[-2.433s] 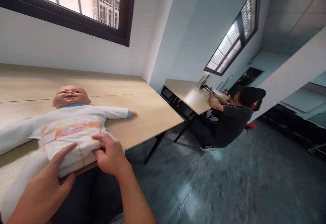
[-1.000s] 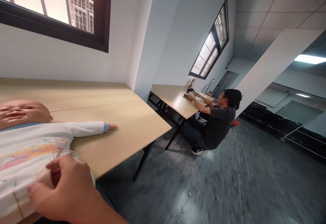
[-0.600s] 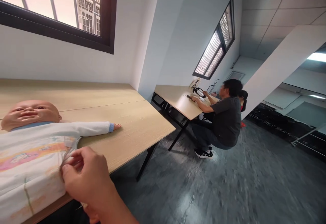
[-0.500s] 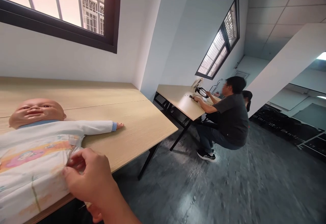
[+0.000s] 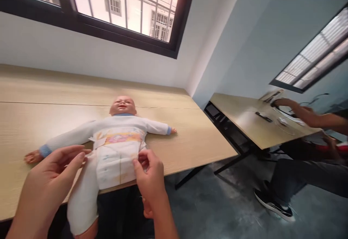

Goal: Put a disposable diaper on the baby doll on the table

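Left hand (image 5: 47, 182) back in view, diaper (image 5: 115, 163) against fingers (image 5: 145, 154) of right hand (image 5: 152, 175)

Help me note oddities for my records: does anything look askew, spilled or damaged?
Two things look odd. The baby doll wears its diaper over its white outfit, not under it, and its legs hang past the near edge of the table. I see no spill or damage.

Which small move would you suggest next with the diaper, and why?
I would probably ease out the diaper's left leg edge with the left hand: its fingertips are at or near that edge, while the right hand is at the opposite edge, perhaps steadying it.
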The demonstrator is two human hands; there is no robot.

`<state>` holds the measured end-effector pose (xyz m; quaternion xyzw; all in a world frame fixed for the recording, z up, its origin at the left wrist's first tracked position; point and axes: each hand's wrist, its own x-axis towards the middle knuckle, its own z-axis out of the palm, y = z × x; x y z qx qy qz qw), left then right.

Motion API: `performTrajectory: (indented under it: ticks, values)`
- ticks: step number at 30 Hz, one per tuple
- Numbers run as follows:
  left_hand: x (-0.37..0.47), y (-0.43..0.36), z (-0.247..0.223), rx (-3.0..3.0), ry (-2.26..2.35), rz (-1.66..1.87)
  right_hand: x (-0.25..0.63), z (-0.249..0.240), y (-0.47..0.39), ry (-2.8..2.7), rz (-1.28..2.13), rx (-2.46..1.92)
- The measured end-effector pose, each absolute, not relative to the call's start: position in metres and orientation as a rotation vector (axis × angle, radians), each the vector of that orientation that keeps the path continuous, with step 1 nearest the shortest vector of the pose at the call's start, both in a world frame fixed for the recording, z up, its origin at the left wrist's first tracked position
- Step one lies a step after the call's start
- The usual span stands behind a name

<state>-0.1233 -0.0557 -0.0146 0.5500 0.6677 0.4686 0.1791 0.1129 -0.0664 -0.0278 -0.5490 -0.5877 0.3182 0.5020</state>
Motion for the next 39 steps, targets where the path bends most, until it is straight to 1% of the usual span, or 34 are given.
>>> performTrajectory:
  ticks: [3, 5, 8, 10, 13, 20, 25, 28, 31, 33, 36, 39]
  values:
    - [-0.127, -0.053, -0.017, 1.375, 1.999, 1.322, 0.112, -0.024, -0.068, -1.44, 0.772, -1.327]
    - [-0.123, -0.053, -0.02, 1.432, 1.971, 1.338, 0.111, -0.023, -0.069, -1.455, 0.769, -1.339]
    - [-0.111, -0.051, -0.031, 1.805, 1.78, 1.281, 0.112, -0.023, -0.069, -1.469, 0.774, -1.352]
    - [-0.103, -0.05, -0.04, 2.083, 1.65, 1.138, 0.113, -0.023, -0.069, -1.481, 0.78, -1.354]
    - [-0.098, -0.049, -0.05, 2.252, 1.635, 0.948, 0.115, -0.023, -0.068, -1.5, 0.805, -1.348]
    - [-0.107, -0.057, -0.04, 2.099, 1.852, 0.826, 0.118, -0.025, -0.067, -1.494, 0.84, -1.348]
    - [-0.117, -0.059, -0.033, 1.859, 2.037, 0.899, 0.118, -0.029, -0.069, -1.499, 0.836, -1.344]
    - [-0.114, -0.056, -0.038, 1.961, 1.909, 0.971, 0.12, -0.028, -0.068, -1.491, 0.865, -1.334]
    - [-0.107, -0.054, -0.047, 1.992, 1.798, 0.939, 0.127, -0.024, -0.06, -1.459, 0.964, -1.291]
    - [-0.103, -0.054, -0.052, 1.97, 1.792, 0.957, 0.132, -0.021, -0.048, -1.46, 0.921, -1.293]
    - [-0.103, -0.053, -0.056, 1.933, 1.763, 0.989, 0.134, -0.02, -0.028, -1.575, 0.759, -1.29]
    - [-0.106, -0.051, -0.055, 1.873, 1.699, 1.006, 0.13, -0.021, -0.018, -1.699, 0.788, -1.242]
